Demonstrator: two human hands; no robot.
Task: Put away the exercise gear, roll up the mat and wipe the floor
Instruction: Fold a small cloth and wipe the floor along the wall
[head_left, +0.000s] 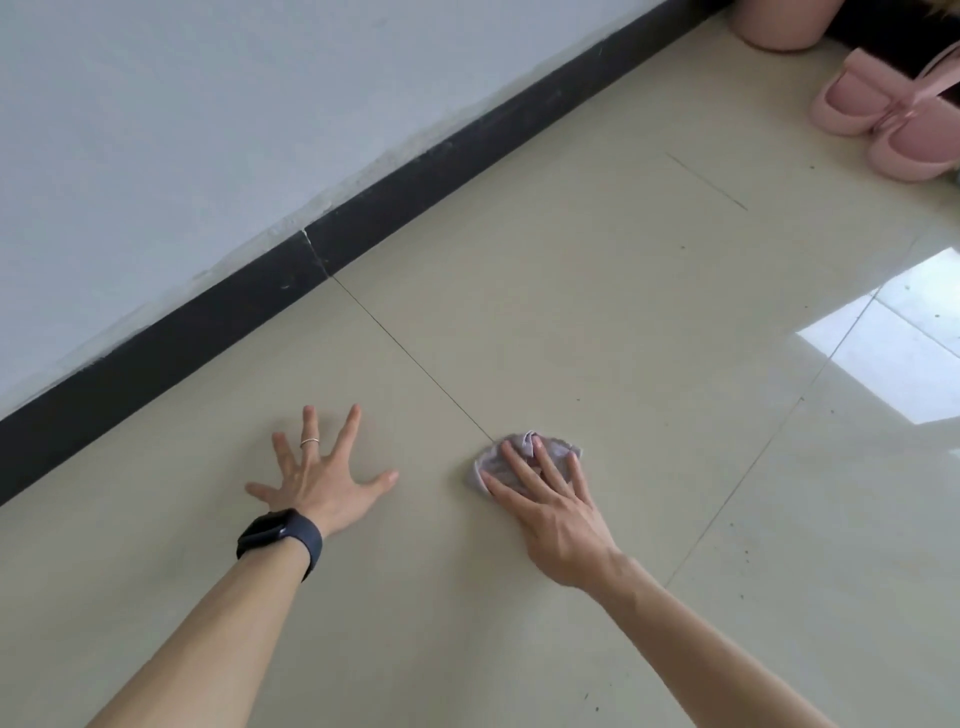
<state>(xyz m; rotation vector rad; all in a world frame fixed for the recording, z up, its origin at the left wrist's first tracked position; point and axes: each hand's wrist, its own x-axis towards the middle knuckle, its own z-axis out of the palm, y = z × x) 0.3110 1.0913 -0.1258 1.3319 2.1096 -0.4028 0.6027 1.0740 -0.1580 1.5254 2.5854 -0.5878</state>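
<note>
My right hand (550, 499) lies flat on a small crumpled lilac cloth (519, 449), pressing it onto the beige tiled floor (597, 312) beside a tile joint. Its fingers stretch over the cloth, and part of the cloth is hidden under them. My left hand (319, 475) rests flat on the floor to the left of the cloth, fingers spread wide and holding nothing. It wears a ring, and a dark watch sits on the wrist. No mat or exercise gear is in view.
A white wall with a black skirting board (363, 223) runs diagonally along the floor's far left. Pink slippers (893, 119) lie at the top right, next to a pink rounded object (774, 26). Bright window glare (893, 338) reflects on the tiles at the right.
</note>
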